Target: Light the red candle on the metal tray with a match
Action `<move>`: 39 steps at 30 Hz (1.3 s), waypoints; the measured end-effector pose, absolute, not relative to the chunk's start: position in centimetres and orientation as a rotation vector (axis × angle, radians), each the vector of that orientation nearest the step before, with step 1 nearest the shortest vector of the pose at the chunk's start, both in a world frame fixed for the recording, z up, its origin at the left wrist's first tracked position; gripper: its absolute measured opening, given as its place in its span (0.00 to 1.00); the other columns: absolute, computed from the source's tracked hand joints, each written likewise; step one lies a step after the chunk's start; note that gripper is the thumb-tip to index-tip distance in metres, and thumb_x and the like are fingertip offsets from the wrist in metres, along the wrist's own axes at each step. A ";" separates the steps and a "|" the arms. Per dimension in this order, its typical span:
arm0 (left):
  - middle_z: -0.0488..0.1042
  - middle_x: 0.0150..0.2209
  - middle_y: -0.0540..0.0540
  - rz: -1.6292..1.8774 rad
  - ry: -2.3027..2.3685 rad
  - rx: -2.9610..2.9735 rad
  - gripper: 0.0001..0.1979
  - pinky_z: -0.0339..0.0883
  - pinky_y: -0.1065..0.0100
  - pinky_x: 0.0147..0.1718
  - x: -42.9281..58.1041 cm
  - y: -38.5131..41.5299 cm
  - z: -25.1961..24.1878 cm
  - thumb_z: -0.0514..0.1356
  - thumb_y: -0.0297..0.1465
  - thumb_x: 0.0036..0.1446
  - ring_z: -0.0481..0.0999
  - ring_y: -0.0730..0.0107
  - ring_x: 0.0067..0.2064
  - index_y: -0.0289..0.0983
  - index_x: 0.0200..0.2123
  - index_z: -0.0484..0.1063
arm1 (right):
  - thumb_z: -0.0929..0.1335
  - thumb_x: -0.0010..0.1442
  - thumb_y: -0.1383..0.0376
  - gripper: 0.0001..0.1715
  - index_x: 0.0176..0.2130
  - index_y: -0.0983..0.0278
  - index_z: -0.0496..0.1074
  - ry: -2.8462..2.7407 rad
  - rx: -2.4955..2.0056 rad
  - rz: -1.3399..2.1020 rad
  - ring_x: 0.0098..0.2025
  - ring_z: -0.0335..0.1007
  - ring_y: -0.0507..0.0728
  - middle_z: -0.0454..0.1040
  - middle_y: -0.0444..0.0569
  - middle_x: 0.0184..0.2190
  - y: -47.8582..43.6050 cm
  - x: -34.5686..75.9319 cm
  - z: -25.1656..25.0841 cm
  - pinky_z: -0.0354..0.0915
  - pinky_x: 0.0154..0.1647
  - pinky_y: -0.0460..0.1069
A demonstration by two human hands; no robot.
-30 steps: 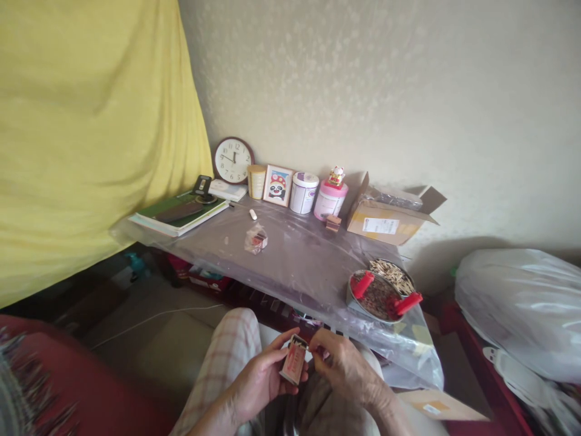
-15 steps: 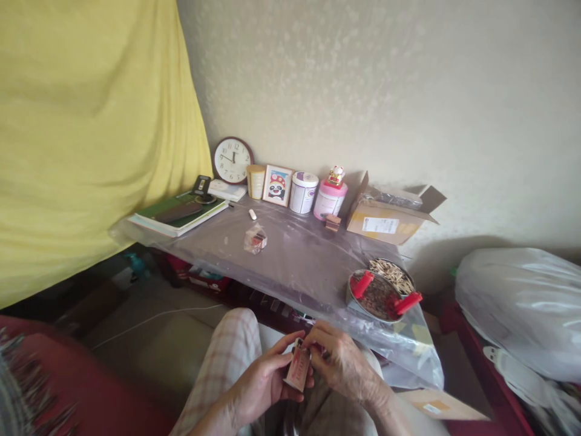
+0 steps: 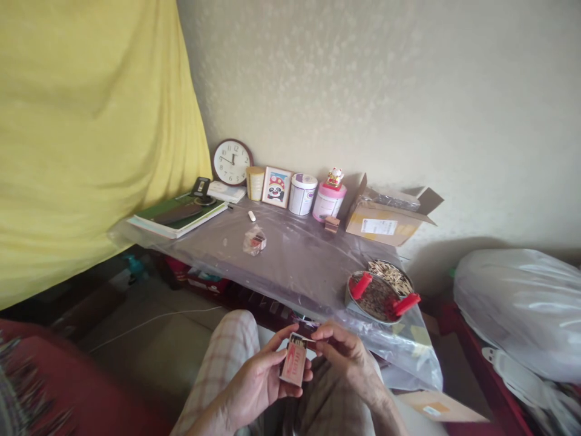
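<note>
My left hand [image 3: 261,375] is closed around a small pink matchbox [image 3: 294,366] with red print, held above my lap. Its tray is pushed partly out at the top, showing several dark-headed matches. Just to the right, the thumb and forefinger of my right hand [image 3: 345,354] pinch a thin pale match [image 3: 308,338] by one end. The match's other end reaches over the open top of the box; whether it touches cannot be told.
On the plastic-covered table [image 3: 290,266] stand a pot with red handles [image 3: 374,297], a dish of matchsticks [image 3: 393,277], a cardboard box [image 3: 379,230], tins and a clock [image 3: 232,161]. A crumpled clear wrapper [image 3: 255,240] lies near the middle. A plastic-wrapped bundle [image 3: 521,309] sits at right.
My right hand has drawn back a little to the right from the matchbox, and a match now shows in its fingers. The open end of the box has come into view.
</note>
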State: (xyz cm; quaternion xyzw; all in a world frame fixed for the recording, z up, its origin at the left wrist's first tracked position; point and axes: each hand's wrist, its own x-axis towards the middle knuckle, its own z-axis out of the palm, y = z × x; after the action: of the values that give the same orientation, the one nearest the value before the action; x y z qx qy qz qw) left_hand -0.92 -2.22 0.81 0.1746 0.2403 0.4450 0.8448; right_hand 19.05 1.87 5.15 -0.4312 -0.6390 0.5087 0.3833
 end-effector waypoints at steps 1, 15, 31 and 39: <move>0.83 0.41 0.36 0.940 0.511 0.370 0.28 0.71 0.64 0.35 -0.9 -2.2 0.9 0.52 0.29 0.66 0.84 0.58 0.42 0.40 0.67 0.48 | 0.72 0.58 0.57 0.09 0.37 0.58 0.79 -1.595 -1.098 1.309 0.33 0.73 0.54 0.75 0.43 0.32 1.8 19.0 5.0 0.70 0.38 0.49; 0.83 0.42 0.38 0.959 0.516 0.394 0.23 0.72 0.63 0.36 -1.3 -2.3 1.7 0.52 0.29 0.66 0.83 0.56 0.45 0.42 0.63 0.53 | 0.70 0.56 0.62 0.05 0.33 0.56 0.79 -1.501 -1.253 1.241 0.34 0.72 0.56 0.76 0.43 0.30 1.1 18.4 3.8 0.67 0.39 0.49; 0.83 0.41 0.36 0.944 0.570 0.365 0.26 0.74 0.64 0.36 -1.5 -2.5 2.6 0.51 0.29 0.67 0.84 0.57 0.44 0.40 0.65 0.49 | 0.79 0.47 0.61 0.11 0.28 0.62 0.77 -0.451 -0.811 1.782 0.23 0.59 0.46 0.67 0.39 0.25 0.5 16.8 2.6 0.65 0.24 0.41; 0.83 0.44 0.38 0.960 0.497 0.422 0.28 0.73 0.64 0.40 -1.8 -2.5 2.2 0.65 0.32 0.58 0.82 0.56 0.48 0.45 0.60 0.61 | 0.79 0.48 0.61 0.11 0.28 0.62 0.77 -0.523 -0.860 1.655 0.26 0.61 0.48 0.69 0.40 0.25 0.0 16.7 2.2 0.64 0.29 0.42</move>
State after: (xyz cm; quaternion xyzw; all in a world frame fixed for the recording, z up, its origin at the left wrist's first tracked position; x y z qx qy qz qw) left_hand -1.75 -2.54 2.22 0.1992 0.2349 0.4535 0.8364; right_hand 16.75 0.05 2.24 -0.3660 -0.2227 0.7041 0.5663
